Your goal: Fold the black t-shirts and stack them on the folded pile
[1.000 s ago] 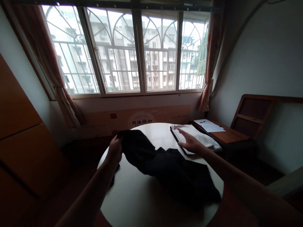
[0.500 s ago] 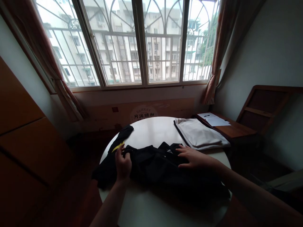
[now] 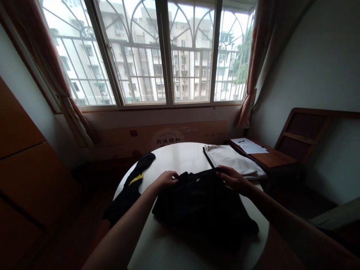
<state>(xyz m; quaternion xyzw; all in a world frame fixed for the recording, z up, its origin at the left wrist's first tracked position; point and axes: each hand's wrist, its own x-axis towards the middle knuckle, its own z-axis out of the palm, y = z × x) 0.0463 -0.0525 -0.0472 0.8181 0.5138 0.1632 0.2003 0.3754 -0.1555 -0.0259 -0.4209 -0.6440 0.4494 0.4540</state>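
A black garment lies spread over the near half of the white round table; its exact kind is hard to tell in the dim light. My left hand pinches its upper edge at the left. At the right end of that same edge, my right hand is closed on the cloth. A small pale mark shows on the edge between the hands. Left of my left forearm lies another dark piece of clothing with a yellow patch, partly over the table's rim.
Folded white and black cloth lies at the table's back right. Beyond it, papers rest on a wooden chair or stand. A printed box is under the barred window, and a wooden cabinet stands at left.
My left hand has moved right from the left side of the black cloth to its upper edge. My right hand has closed on that edge. The garment now lies straighter, apart from the yellow-patched piece.
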